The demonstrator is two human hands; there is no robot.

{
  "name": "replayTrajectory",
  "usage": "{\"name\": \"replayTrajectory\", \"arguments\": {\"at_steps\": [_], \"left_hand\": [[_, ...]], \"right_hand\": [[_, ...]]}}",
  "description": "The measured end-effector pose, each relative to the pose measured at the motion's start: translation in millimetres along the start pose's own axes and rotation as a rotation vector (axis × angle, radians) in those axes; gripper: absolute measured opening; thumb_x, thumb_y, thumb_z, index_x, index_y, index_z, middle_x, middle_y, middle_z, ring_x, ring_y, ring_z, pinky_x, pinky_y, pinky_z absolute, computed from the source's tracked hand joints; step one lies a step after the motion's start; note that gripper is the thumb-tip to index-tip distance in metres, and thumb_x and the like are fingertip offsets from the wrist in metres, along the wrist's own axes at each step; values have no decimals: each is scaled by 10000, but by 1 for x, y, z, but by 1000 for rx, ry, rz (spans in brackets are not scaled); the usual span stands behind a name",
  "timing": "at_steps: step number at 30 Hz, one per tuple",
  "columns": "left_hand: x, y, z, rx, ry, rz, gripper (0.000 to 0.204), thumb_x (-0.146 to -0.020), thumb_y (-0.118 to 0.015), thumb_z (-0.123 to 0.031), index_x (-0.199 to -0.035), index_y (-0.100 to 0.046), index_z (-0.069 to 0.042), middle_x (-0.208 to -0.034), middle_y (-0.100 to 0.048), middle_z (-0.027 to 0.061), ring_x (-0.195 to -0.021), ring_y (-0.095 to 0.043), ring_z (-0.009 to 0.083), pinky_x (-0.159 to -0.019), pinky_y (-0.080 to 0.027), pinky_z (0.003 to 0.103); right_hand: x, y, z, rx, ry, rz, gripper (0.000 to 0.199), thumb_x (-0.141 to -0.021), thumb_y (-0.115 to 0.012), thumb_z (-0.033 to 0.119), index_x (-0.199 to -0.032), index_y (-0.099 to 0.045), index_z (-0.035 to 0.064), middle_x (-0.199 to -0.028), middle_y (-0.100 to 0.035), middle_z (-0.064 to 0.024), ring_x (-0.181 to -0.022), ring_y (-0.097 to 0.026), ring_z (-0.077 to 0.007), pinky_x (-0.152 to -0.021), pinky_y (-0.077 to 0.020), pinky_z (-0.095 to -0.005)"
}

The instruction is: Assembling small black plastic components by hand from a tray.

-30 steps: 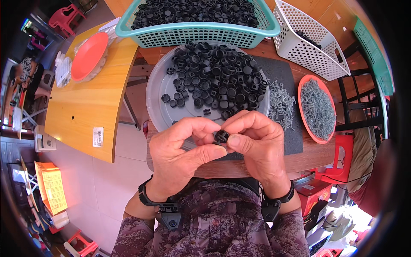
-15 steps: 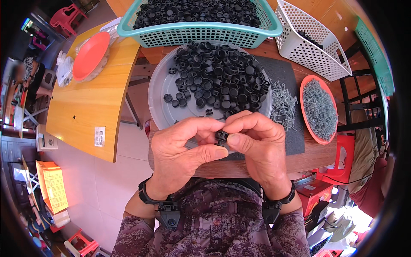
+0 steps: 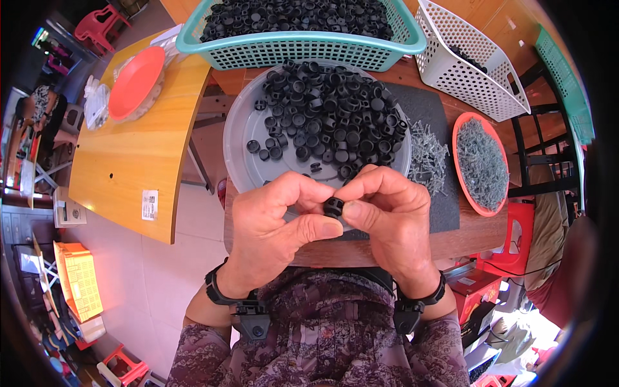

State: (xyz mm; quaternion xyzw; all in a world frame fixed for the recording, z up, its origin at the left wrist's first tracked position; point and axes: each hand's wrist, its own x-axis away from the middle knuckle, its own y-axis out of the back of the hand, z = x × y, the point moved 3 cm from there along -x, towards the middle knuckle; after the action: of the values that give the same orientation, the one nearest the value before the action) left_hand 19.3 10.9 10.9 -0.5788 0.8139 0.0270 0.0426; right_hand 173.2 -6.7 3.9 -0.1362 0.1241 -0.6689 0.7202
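Between my two hands is a small round black plastic part (image 3: 333, 207), with openings showing on its upper face. My left hand (image 3: 274, 222) pinches it from the left with thumb and forefinger. From the right, the thumb and fingers of my right hand (image 3: 390, 213) grip the same part. Both hands are held over the near rim of a translucent round tub (image 3: 242, 169). A heap of similar black caps (image 3: 322, 116) fills much of that tub. Strewn on a dark mat (image 3: 445, 216) to the right of it are loose metal screws (image 3: 427, 158).
An orange dish (image 3: 482, 164) of screws stands at the right. Behind the tub sit a teal basket (image 3: 296, 50) full of black parts and a white perforated basket (image 3: 474, 77). At left is a yellow table (image 3: 138, 168) with a red plate (image 3: 137, 84).
The black part has turned between my fingertips, so its round face with openings now shows more. Both hands stay in nearly the same place.
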Motion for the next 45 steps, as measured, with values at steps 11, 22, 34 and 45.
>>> {"name": "replayTrajectory", "arguments": {"at_steps": [11,22,34,45], "left_hand": [[1,-3,5,-283,-246,-6,371,-723,-735,-267,-936,-567,-14,-778,-638,74,-661,-624,149,-594,-485,245],[2,-2,7,-91,-118,-18,355,-699,-757,-264,-887,-580,-21,-767,-642,41,-667,-611,110,-599,-473,224],[0,-1,-2,-336,-308,55,353,-692,-741,-271,-882,-587,-17,-687,-585,78,-583,-580,190,-522,-437,276],[-11,-6,-13,-548,-597,78,298,-694,-744,-194,-816,-545,-8,-631,-517,78,-500,-502,217,-455,-388,303]], "right_hand": [[3,-2,2,14,121,35,176,-782,-568,-135,-913,-614,-28,-872,-581,-47,-808,-574,-100,-721,-467,-217],[9,-4,5,215,182,2,183,-760,-599,-123,-909,-615,-19,-834,-549,-38,-749,-541,-90,-674,-435,-205],[11,-6,3,189,205,-28,190,-743,-617,-122,-898,-622,-12,-817,-547,-40,-711,-529,-88,-636,-429,-203],[5,2,10,211,177,32,168,-746,-637,-91,-889,-617,-6,-813,-542,-43,-690,-522,-87,-620,-431,-207]]}}
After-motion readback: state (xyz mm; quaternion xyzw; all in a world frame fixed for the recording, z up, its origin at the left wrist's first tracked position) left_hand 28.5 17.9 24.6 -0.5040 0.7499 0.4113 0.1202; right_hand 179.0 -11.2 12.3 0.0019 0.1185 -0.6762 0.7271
